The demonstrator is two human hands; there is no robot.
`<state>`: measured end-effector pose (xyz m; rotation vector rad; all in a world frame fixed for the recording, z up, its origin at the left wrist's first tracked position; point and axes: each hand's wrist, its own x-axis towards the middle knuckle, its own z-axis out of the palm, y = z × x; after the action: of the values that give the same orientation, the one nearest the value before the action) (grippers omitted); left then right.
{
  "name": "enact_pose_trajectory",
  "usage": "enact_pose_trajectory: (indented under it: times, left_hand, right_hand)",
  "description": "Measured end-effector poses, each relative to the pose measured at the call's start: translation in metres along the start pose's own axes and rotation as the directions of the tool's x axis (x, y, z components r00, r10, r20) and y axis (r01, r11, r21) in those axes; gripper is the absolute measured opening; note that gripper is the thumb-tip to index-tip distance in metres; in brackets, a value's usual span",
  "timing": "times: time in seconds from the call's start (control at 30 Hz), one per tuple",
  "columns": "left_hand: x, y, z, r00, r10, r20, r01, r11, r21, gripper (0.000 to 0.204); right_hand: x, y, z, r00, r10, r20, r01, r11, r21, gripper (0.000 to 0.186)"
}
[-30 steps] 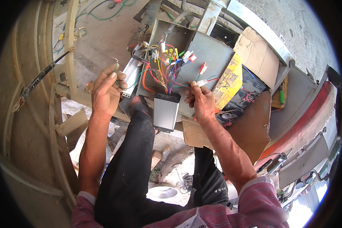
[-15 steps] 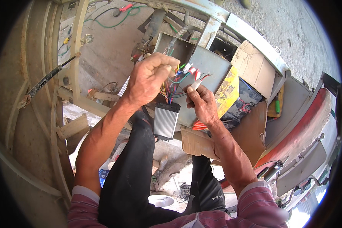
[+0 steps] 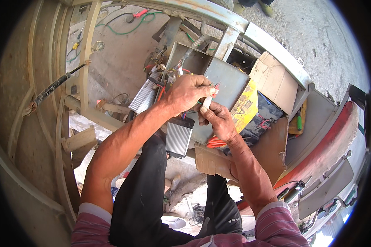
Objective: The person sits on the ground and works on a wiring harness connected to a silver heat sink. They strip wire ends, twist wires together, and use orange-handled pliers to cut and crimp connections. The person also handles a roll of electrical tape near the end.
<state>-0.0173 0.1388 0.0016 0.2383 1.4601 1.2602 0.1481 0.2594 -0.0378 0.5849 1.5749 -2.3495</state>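
Note:
My right hand (image 3: 219,120) is closed on a white plastic wire connector (image 3: 207,102), thumb lying along its side. Right above it, my left hand (image 3: 189,94) pinches thin red wires (image 3: 217,87) at the connector's upper end; the fingertips partly cover them. Below the hands, a finned silver controller box (image 3: 179,138) hangs beside my knee, its coloured wires running up behind my left hand. A second finned metal box (image 3: 146,95) lies left of my left wrist, near a tangle of wires and small connectors (image 3: 169,74).
A grey metal tray (image 3: 231,76) lies behind the hands inside a metal frame (image 3: 272,41). To the right are a yellow wrapper (image 3: 245,103), black batteries (image 3: 270,101), cardboard (image 3: 272,144) and a green-handled tool (image 3: 299,122). Another person's shoe (image 3: 266,8) shows at the far edge.
My left hand has moved right and down from the wire bundle to the connector in my right hand. The second finned box is now uncovered. A person's feet show more at the top.

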Motion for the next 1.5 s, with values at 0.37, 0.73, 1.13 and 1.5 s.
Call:
enact_pose_trajectory:
  times: [0.37,0.73,1.13,1.5]
  left_hand:
    - [-0.005,-0.004,0.011,0.988,0.038,-0.153,-0.058,0.990,-0.127,0.024]
    - [-0.013,-0.018,0.005,0.956,0.180,-0.232,-0.169,0.983,0.066,0.033]
    - [-0.012,-0.021,0.006,0.939,0.332,-0.095,-0.289,0.905,0.311,0.023]
    - [-0.032,-0.028,0.016,0.931,0.300,-0.205,-0.237,0.929,0.284,0.022]
  right_hand:
    - [0.001,-0.011,0.015,0.973,-0.136,-0.186,0.085,0.962,-0.258,0.051]
    - [-0.010,0.008,0.012,0.933,0.064,-0.354,-0.098,0.992,-0.078,0.057]
    - [-0.016,0.017,0.013,0.984,-0.101,-0.146,0.057,0.959,-0.277,0.053]
    - [-0.027,0.030,0.011,0.936,-0.083,-0.341,0.058,0.995,-0.084,0.050]
